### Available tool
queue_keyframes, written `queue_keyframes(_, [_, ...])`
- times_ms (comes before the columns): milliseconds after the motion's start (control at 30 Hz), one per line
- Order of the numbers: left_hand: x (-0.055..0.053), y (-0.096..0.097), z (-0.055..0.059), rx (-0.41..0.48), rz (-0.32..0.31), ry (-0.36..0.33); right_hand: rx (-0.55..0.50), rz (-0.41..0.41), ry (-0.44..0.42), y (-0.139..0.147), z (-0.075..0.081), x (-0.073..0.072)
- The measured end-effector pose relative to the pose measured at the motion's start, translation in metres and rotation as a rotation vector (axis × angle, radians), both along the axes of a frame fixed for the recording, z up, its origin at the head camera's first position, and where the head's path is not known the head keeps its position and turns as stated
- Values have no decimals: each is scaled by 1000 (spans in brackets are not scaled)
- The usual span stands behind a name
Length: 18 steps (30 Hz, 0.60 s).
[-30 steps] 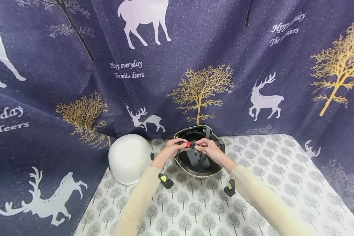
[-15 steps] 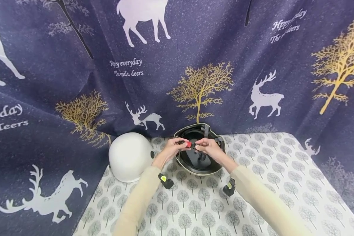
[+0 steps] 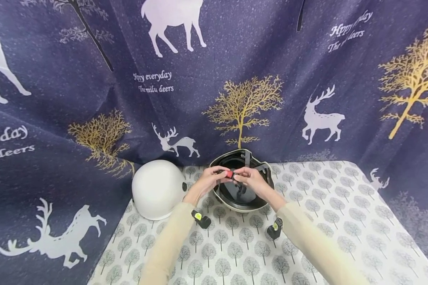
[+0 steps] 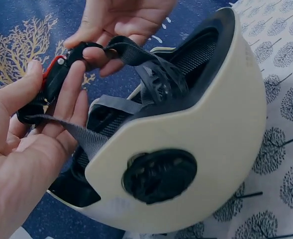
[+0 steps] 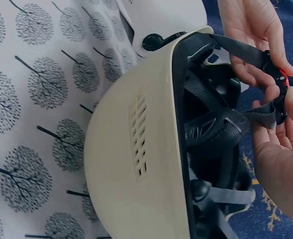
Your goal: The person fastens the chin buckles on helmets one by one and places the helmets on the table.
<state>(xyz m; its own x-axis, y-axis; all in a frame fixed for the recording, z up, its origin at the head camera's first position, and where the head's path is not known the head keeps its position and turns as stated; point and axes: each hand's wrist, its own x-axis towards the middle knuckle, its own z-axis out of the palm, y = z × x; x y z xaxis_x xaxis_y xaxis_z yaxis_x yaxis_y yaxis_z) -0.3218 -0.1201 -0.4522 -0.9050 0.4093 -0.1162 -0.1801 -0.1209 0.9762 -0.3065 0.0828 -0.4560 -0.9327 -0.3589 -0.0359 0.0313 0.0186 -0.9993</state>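
A cream helmet (image 4: 226,139) with a black lining lies upside down on the table. Over its opening, my left hand (image 3: 206,181) pinches the red-and-black half of the chin-strap buckle (image 4: 56,79) between thumb and fingers. From the other side my right hand (image 3: 254,179) holds the black half. The two halves meet end to end in both wrist views; whether they are latched I cannot tell. A grey strap (image 5: 241,51) runs from the buckle down to the helmet on each side. A round black knob (image 4: 160,176) sits on the shell.
A white helmet (image 3: 158,190) stands dome up to the left of the cream one, close to my left forearm. The tablecloth (image 3: 235,253) has a tree print. Behind the table hangs a dark blue curtain (image 3: 214,59) with deer and trees.
My right hand has moved slightly left, toward the left hand. The gap between the buckle halves has closed. The helmets have stayed in place.
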Motion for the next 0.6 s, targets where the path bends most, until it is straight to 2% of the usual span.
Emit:
queue_keyframes(200, [1,1,0,20,17,2,96,-10,52,5,3,-4])
queue_keyframes(600, [0,4,-4,-3,60,36,64,-26,22,9,5,-1])
